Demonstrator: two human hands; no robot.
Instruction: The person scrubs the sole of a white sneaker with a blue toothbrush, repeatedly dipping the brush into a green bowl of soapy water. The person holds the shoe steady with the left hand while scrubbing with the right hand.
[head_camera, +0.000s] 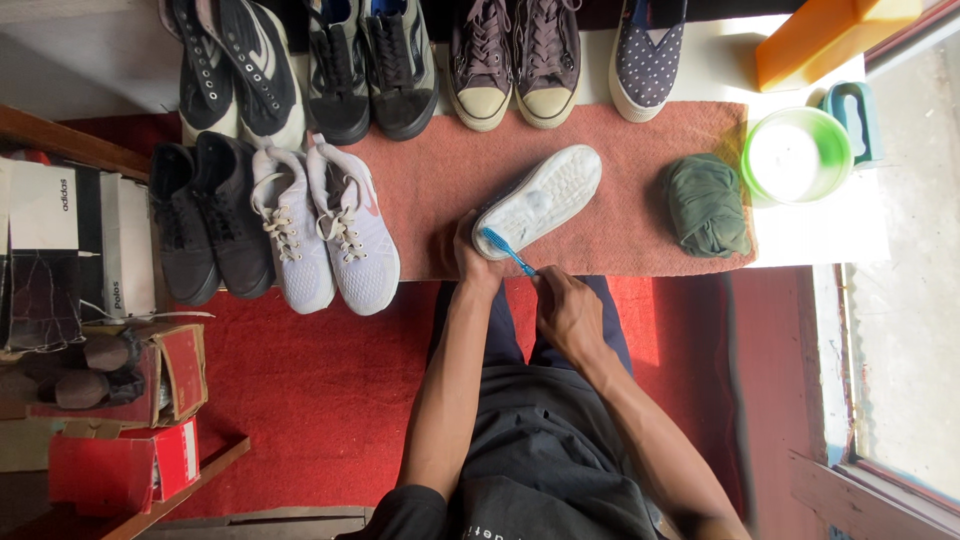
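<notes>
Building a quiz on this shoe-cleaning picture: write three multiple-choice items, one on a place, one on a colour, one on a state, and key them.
1. Where does the folded green cloth lie?
A. on the mat, right of the upturned shoe
B. inside the red box
C. on the person's lap

2. What colour is the toothbrush?
A. red
B. blue
C. white

3. How does the white shoe that is being brushed lie?
A. upright, laces up
B. inside a box
C. sole up

Key:
1 A, the cloth rests on the reddish mat between the shoe and the green bowl.
2 B, the handle in the right hand shows bright blue.
3 C, the ribbed white sole faces the camera while the left hand steadies its near end.
</notes>
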